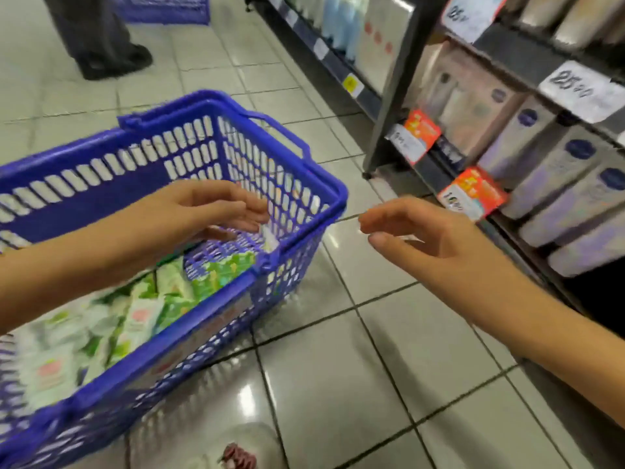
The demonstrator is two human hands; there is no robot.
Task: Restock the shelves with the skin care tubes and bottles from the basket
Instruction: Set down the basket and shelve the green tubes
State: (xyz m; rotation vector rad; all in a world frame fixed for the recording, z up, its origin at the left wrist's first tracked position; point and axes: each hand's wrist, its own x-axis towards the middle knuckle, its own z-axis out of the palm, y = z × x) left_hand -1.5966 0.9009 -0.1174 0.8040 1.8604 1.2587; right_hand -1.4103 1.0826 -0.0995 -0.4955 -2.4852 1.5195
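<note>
In the blue slatted plastic basket (338, 194) on the floor, the green-and-white skin care tubes (142, 319) lie heaped below your left hand (203, 211) and back toward you, their long axes too blurred to read. That nearer hand hovers with its fingers loosely straight, holding nothing. Your right hand (422, 231), loosely curled and empty, hangs outside the basket toward the dark metal shelves (507, 38).

The violet-blue plastic basket (101, 194) has slotted lattice walls. The soft tubes and packs (135, 319) in it are white and green, some with a pink-red mark. The glossy floor tiles (321, 384) are pale grey with dark grout lines. The tall shelf boxes (554, 184) are lilac-white with dark blue ovals. The hanging price tags (473, 191) are orange-red.
</note>
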